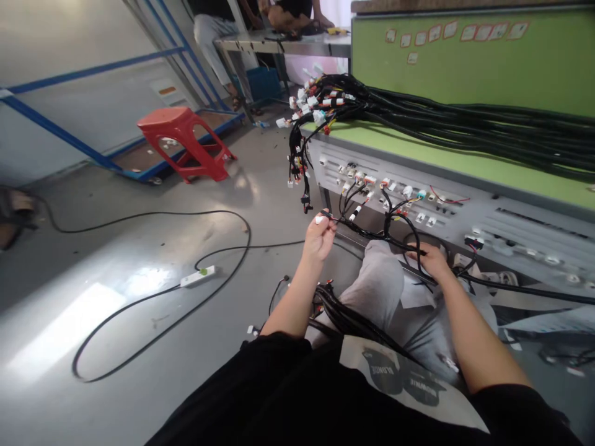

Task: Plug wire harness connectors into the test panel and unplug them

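Observation:
My left hand [318, 238] is raised in front of the grey test panel [493, 218], its fingers pinched on a small white connector [320, 218] at the end of a black wire harness [372, 233]. My right hand [431, 260] rests over my knee and is closed around the black harness cables where they run toward the panel. Several harness branches are plugged into sockets on the panel. More black cable loops lie across my lap [344, 316].
A thick bundle of black harnesses with white and red connectors [320, 105] lies on the green bench [465, 162]. A red plastic stool [181, 139] stands on the floor to the left. A white power strip [199, 275] with a long black cord lies on the grey floor. People sit at a far table [279, 42].

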Motion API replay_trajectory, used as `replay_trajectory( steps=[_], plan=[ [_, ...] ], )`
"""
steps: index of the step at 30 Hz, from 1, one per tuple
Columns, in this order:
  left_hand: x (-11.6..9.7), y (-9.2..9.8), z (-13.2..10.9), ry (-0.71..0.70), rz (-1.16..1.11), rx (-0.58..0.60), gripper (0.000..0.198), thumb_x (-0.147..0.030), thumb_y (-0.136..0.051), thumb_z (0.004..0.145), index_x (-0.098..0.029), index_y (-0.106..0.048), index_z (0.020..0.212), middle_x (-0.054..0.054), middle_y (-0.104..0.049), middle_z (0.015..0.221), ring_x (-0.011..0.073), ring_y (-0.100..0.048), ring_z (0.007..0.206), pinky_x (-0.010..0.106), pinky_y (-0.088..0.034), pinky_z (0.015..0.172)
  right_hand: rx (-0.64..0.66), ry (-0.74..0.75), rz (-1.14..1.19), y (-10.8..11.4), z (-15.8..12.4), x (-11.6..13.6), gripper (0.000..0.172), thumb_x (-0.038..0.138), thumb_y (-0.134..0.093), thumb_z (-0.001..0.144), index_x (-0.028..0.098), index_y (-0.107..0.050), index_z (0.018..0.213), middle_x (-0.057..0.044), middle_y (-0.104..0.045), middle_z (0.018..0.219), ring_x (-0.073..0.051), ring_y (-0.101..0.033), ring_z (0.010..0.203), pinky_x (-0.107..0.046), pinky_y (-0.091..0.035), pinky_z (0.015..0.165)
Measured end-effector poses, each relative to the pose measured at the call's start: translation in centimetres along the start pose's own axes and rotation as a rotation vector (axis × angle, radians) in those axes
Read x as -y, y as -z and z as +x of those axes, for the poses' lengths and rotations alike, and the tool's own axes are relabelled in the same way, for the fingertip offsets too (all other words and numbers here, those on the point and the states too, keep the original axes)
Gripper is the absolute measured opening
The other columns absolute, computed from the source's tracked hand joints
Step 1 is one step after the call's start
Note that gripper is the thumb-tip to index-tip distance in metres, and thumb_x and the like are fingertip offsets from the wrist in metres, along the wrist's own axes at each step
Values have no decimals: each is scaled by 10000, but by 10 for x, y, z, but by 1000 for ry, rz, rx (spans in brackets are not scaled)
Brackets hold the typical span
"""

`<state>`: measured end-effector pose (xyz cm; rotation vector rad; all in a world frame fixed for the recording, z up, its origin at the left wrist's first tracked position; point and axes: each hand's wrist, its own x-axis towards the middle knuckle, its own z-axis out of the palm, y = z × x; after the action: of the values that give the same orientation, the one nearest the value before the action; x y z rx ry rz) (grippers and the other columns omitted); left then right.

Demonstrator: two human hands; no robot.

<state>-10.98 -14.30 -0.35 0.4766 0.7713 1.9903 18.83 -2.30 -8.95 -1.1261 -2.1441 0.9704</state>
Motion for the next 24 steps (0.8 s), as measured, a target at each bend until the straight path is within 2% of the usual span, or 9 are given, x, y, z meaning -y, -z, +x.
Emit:
replay_trajectory(
  steps=[4, 7, 11, 14, 17, 21, 24],
  plan=[
    [6, -17, 12, -78, 56, -60, 111, -155, -639, 718, -182, -544, 769, -16, -530, 694, 72, -534, 612, 211, -440, 605, 22, 28, -41, 3, 5, -4, 334, 392, -557, 741, 194, -676, 982, -66, -658, 980, -204, -596, 908, -330, -440, 836],
    [10, -26, 24, -53, 39, -70, 113, -199, -617, 745, -187, -505, 759, -7, -549, 710, 105, -573, 680, 258, -463, 674, -6, 37, -124, 6, 7, -3, 337, 394, -548, 758, 211, -668, 1015, -63, -656, 996, -208, -590, 917, -328, -444, 828],
    [18, -34, 43, 22, -27, -136, 132, -165, -610, 750, -167, -479, 729, -19, -524, 643, 59, -504, 545, 198, -404, 551, -62, 68, -221, 8, 11, 3, 348, 382, -522, 787, 205, -656, 1055, -63, -648, 1013, -209, -586, 925, -324, -448, 829],
    [24, -38, 52, 22, -28, -182, 120, -129, -579, 771, -155, -476, 716, -16, -522, 636, 36, -458, 506, 172, -349, 498, -45, 82, -264, 9, 11, 9, 337, 353, -507, 800, 213, -648, 1072, -59, -646, 1024, -209, -583, 944, -320, -448, 831],
    [25, -37, 50, -31, 52, -188, 117, -186, -593, 783, -159, -491, 732, -11, -535, 669, 37, -457, 517, 179, -357, 515, -22, 67, -288, 9, 8, 15, 334, 325, -508, 801, 235, -636, 1096, -46, -643, 1057, -205, -579, 967, -313, -445, 840],
    [24, -31, 35, -152, 123, -179, 209, -275, -619, 776, -168, -459, 693, -25, -496, 632, 48, -470, 530, 194, -384, 555, -31, 38, -296, 9, 3, 19, 334, 319, -502, 805, 255, -633, 1105, -34, -639, 1085, -201, -578, 978, -306, -447, 841],
    [24, -25, 26, -168, 107, -178, 219, -285, -636, 760, -177, -448, 729, -20, -524, 675, 60, -522, 586, 212, -425, 632, -48, 33, -293, 8, 1, 20, 334, 309, -500, 802, 259, -634, 1103, -30, -640, 1082, -203, -577, 985, -311, -449, 841]
  ],
)
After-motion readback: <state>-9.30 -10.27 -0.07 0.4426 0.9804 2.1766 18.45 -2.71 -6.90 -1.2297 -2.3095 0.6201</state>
